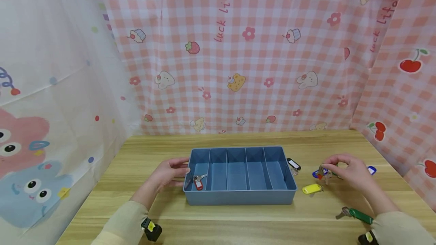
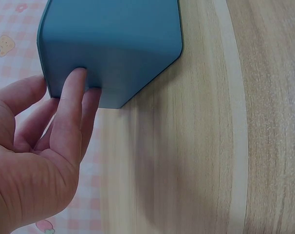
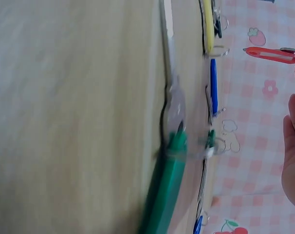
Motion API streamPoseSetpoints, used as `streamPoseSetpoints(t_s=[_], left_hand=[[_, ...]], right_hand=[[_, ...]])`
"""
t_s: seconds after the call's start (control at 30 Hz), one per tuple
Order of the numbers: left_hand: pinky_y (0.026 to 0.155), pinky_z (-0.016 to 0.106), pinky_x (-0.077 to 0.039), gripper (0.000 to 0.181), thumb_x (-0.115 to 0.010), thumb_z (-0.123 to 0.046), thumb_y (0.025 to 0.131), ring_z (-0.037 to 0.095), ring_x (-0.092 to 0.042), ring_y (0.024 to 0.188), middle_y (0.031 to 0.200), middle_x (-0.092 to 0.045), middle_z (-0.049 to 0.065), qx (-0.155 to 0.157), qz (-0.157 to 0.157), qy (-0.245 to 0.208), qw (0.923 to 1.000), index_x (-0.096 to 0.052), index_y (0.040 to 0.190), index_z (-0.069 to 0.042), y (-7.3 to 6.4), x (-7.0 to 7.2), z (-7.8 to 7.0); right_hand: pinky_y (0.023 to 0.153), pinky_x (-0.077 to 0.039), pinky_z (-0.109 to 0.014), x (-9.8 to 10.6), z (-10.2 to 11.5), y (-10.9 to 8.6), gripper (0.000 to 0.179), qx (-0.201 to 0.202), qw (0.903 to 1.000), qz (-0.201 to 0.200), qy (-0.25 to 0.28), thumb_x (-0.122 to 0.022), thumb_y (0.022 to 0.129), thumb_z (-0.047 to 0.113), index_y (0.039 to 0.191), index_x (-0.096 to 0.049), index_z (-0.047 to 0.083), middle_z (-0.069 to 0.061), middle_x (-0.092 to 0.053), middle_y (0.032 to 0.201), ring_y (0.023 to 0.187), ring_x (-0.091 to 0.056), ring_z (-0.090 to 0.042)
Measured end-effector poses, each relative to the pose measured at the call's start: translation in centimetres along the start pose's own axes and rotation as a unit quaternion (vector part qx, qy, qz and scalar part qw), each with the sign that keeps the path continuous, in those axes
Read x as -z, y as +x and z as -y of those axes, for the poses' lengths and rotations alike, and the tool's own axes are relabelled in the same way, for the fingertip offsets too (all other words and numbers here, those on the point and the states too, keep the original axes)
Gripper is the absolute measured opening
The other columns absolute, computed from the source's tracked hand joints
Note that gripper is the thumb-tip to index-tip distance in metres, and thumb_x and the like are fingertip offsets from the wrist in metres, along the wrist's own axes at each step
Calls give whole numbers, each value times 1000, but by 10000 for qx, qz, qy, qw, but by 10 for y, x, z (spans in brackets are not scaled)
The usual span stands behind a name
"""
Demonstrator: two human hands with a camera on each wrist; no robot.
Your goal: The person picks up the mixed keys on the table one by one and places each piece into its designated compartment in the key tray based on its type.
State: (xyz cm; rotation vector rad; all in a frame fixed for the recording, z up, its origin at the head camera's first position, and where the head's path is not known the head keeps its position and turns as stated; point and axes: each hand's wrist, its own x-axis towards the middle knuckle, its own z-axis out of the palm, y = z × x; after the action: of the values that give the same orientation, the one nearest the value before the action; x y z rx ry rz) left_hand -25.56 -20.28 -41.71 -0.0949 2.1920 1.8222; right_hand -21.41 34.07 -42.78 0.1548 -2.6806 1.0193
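Observation:
A blue-grey divided box (image 1: 240, 197) stands on the table. My left hand (image 1: 169, 173) touches its left end from outside; the left wrist view shows several fingers (image 2: 72, 97) against the outer wall. A key with a red tag (image 1: 198, 184) lies in the leftmost compartment. Right of the box, my right hand (image 1: 351, 171) pinches a key with a red tag (image 3: 271, 54), raised off the table. Under and beside this hand lie a blue-tagged key (image 1: 317, 172) and a yellow key tag (image 1: 312, 189). The fingers partly hide a green-tagged key (image 3: 212, 139).
A black-tagged key (image 1: 293, 164) lies beside the box's right end. Nearer the front is a key with a green tag (image 1: 361, 216), by the right sleeve. Another blue tag (image 1: 371, 169) sits farther right. Patterned curtains (image 1: 238, 59) stand behind the table (image 1: 163, 214).

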Motion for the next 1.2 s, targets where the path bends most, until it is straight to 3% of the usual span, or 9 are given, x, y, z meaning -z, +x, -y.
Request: streamPoseSetpoints(t_s=[0.1, 0.3, 0.67, 0.87, 1.2], left_hand=[[76, 49, -59, 51, -66, -2, 94, 28, -66, 101, 135, -53, 29, 31, -49, 22, 10000, -50, 142, 2, 1, 0, 0], [75, 47, -59, 50, -68, -3, 93, 27, -66, 100, 133, -55, 26, 106, -130, 85, 9998, -54, 141, -1, 3, 0, 0], [75, 46, -60, 50, -67, -3, 93, 29, -66, 101, 133, -55, 27, 80, -118, 124, 9998, -53, 141, -1, 2, 0, 0], [75, 46, -60, 50, -67, -3, 93, 29, -66, 101, 133, -55, 27, 70, -119, 138, 9998, -53, 141, -1, 2, 1, 0], [75, 46, -59, 50, -68, -3, 93, 29, -66, 101, 134, -54, 27, 84, -122, 134, 9998, -53, 141, -1, 2, 1, 0]], right_hand=[[73, -44, -30, -3, 4, 3, 23, -108, 9999, 36, 56, -72, 92, 34, 93, -75, 11, -8, -67, 104, 91, -51, -5], [87, -42, -59, -6, 9, 7, 32, -173, 9995, 39, 245, -69, 94, 36, 96, -73, 5, -18, -65, 110, 106, -51, -32], [92, -38, -67, -9, 30, 17, 42, -433, 9977, 81, 506, -64, 96, 44, 106, -71, 4, -23, -62, 122, 119, -48, -43], [93, -36, -68, -12, 41, 26, 42, -276, 9979, -204, 556, -65, 95, 45, 103, -71, 4, -21, -61, 120, 119, -48, -42], [92, -40, -60, -25, 63, 39, 35, 50, 9949, -530, 859, -68, 94, 38, 98, -73, 4, -19, -64, 116, 114, -51, -35]])
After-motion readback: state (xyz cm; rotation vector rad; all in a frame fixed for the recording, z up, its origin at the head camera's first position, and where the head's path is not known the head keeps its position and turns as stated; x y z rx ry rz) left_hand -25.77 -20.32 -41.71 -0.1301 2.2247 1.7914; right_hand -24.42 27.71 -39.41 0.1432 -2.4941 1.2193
